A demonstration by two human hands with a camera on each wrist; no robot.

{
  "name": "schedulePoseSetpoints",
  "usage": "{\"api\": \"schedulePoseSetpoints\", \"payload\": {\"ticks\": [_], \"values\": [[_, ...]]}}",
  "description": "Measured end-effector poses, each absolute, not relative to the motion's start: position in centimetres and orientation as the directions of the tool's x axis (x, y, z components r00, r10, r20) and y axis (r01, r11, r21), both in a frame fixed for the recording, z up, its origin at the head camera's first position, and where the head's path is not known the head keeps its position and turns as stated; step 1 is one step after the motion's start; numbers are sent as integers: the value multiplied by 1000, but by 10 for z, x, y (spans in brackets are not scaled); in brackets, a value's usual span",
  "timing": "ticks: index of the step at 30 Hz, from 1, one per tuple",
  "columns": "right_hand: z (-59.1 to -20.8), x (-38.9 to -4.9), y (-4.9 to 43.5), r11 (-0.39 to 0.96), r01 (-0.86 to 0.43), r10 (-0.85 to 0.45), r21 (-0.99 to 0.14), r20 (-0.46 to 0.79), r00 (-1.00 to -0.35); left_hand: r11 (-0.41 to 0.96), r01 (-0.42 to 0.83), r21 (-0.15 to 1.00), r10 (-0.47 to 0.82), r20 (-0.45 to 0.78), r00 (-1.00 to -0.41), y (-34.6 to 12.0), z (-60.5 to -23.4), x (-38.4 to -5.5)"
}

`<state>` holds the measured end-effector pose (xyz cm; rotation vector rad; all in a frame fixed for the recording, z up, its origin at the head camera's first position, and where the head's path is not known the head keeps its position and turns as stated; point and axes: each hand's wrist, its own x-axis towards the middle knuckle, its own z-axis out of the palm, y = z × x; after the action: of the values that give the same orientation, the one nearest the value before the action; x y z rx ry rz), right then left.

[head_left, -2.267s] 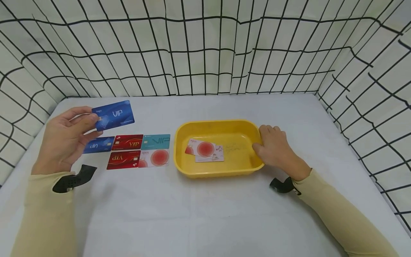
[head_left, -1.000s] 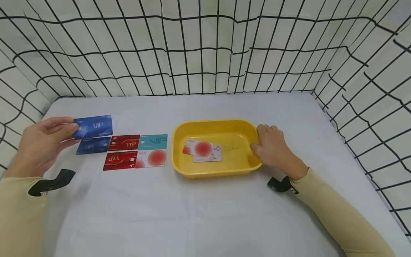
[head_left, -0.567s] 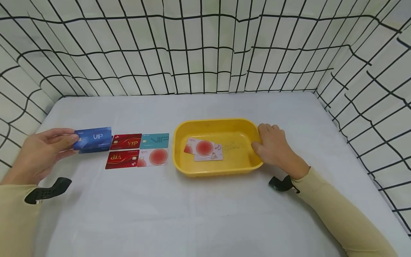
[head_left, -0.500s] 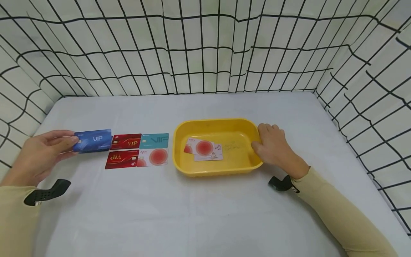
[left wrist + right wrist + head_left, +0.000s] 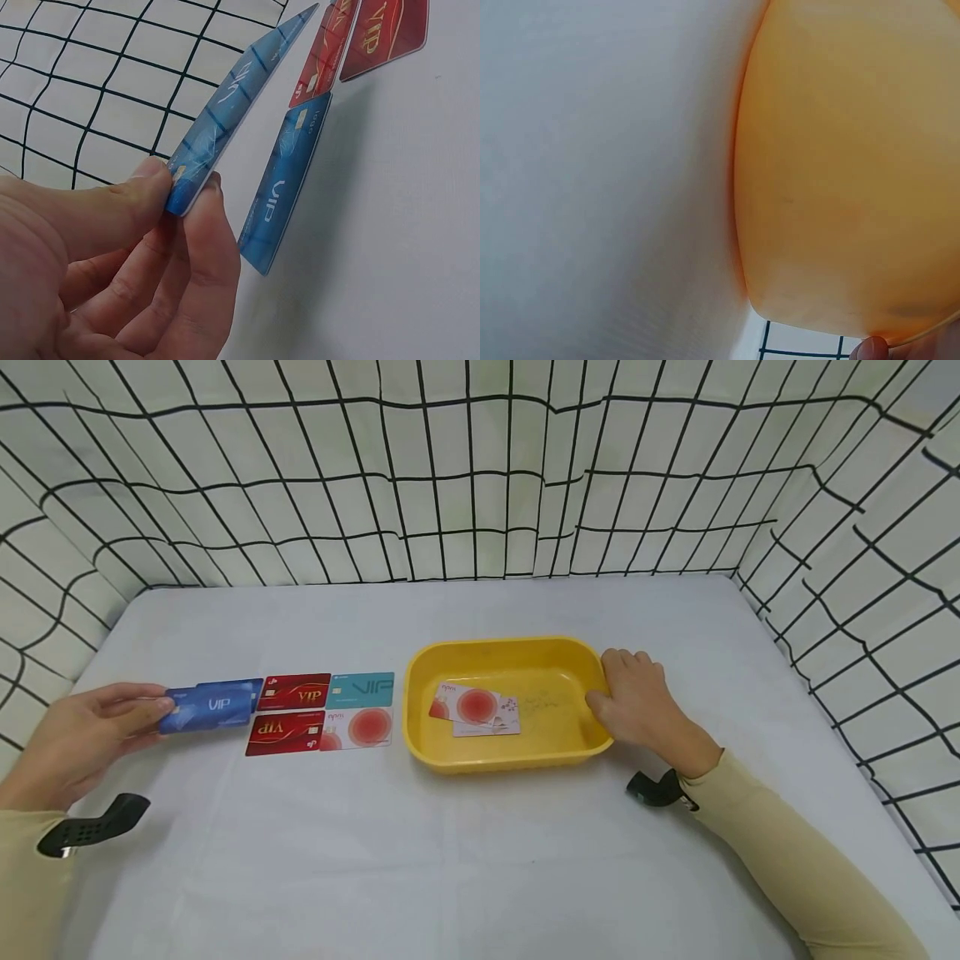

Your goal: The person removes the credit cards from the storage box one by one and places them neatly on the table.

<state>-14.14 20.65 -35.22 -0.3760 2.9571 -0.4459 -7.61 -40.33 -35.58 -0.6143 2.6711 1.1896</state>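
Note:
My left hand [image 5: 90, 739] pinches a blue VIP card [image 5: 208, 710] by one end between thumb and fingers. In the left wrist view, the held card is tilted and apart from a second blue VIP card [image 5: 289, 180] lying on the table. In the head view it hides most of that lying card. Beside these lie a red VIP card [image 5: 296, 692], a teal VIP card [image 5: 362, 691], another red VIP card [image 5: 285, 732] and a white card with a red circle [image 5: 367, 727]. My right hand [image 5: 648, 706] holds the right rim of a yellow tray [image 5: 510, 763].
Inside the tray, a white card with a red circle [image 5: 471, 704] overlaps a pale patterned card [image 5: 508, 723]. A white cloth [image 5: 450, 852] covers the table. Black grid lines mark the white backdrop [image 5: 480, 485] behind and at both sides.
My left hand has carried the blue card left and down, from above the row to just over the lying blue card, now nearer me. The right hand and tray stay put.

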Motion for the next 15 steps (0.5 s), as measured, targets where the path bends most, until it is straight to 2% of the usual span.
{"api": "schedulePoseSetpoints", "payload": {"ticks": [15], "values": [[-352, -141, 206, 923, -234, -266, -307, -67, -962, 598, -477, 644, -292, -379, -878, -420, -372, -73]]}}
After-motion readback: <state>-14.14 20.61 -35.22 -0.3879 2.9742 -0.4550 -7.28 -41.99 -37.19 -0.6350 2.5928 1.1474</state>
